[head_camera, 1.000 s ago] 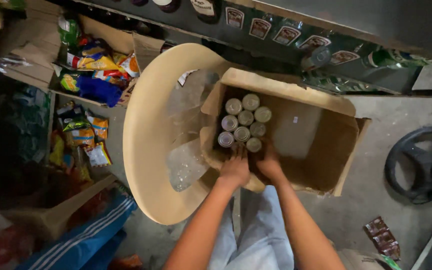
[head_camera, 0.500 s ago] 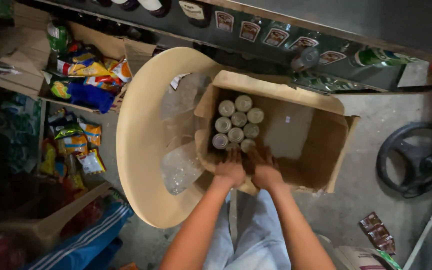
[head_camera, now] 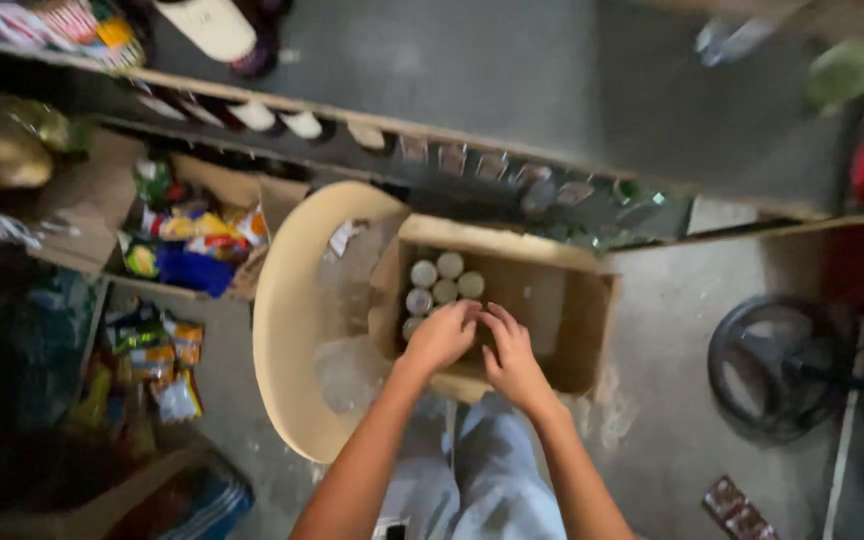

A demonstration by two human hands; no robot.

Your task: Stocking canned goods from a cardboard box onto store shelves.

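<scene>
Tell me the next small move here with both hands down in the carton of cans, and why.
Probably close the fingers on the near cans and lift them straight up. Both the left hand and right hand sit over the near end of the can cluster inside the open cardboard box, covering those cans; whether they grip anything cannot be told.

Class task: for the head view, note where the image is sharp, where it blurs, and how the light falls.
Head view: the hands, left and right, over the jars in the cardboard box read fairly sharp; shelf and corners smear with motion blur; left edge sinks into shadow.
</scene>
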